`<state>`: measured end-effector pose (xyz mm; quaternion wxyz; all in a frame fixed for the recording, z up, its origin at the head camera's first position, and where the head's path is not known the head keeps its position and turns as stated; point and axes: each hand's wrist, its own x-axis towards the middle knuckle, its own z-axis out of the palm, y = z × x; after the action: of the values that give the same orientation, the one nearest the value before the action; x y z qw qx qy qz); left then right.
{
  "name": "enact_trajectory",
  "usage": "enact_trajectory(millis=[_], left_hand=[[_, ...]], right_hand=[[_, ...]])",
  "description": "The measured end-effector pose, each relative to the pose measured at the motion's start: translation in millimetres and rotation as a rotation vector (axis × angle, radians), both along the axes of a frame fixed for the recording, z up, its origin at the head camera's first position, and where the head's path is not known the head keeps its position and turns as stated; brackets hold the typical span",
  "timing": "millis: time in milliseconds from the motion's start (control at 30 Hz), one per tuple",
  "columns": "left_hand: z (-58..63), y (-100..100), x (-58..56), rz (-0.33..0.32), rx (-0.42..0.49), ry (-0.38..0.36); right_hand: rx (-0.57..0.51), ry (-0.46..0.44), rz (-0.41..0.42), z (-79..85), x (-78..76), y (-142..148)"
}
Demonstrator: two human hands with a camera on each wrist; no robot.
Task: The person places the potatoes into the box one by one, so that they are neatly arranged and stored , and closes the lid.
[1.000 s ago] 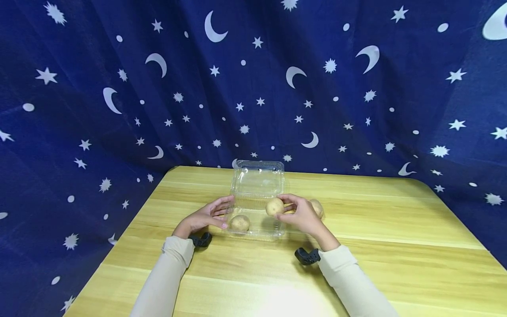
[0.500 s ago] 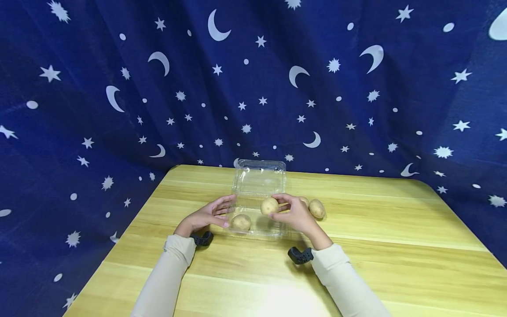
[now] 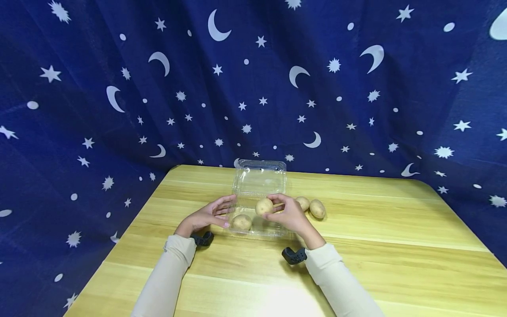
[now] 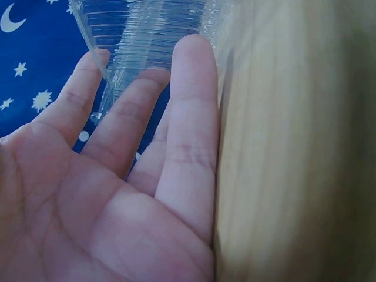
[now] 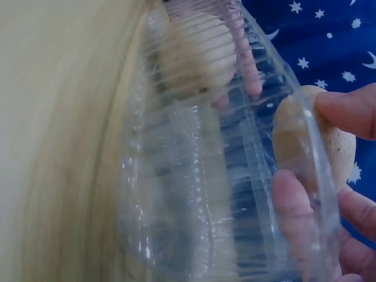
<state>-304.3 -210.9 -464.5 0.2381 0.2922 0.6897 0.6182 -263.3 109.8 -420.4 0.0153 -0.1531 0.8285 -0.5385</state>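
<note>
In the head view, a clear plastic clamshell box (image 3: 259, 179) lies with its lid raised at the back. One potato (image 3: 241, 223) sits in its front left corner. My right hand (image 3: 292, 215) pinches another potato (image 3: 263, 206) between thumb and fingers, held over the box's tray. The right wrist view shows that held potato (image 5: 314, 141) near the rim, partly behind the clear wall. My left hand (image 3: 207, 215) stands at the box's left side, fingers fairly straight. In the left wrist view its fingertips touch or nearly touch the ribbed wall (image 4: 147, 41).
Two more potatoes, one (image 3: 303, 203) partly behind the other (image 3: 317, 209), lie on the wooden table (image 3: 376, 229) to the right of the box. A dark blue curtain (image 3: 253, 88) with moons and stars hangs behind the table. Each wrist wears a black strap.
My right hand has carried its potato leftward from the box's right edge to over the tray, uncovering the two potatoes on the table. The left hand keeps its place.
</note>
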Motion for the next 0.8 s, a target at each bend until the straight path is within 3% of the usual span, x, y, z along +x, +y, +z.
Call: enact_trajectory(millis=[800], left_hand=[[-1.2,-0.9,-1.9,0.004,-0.010,-0.003]], right_hand=[[-0.009,0.016,-0.075,-3.1,-3.8,-24.1]])
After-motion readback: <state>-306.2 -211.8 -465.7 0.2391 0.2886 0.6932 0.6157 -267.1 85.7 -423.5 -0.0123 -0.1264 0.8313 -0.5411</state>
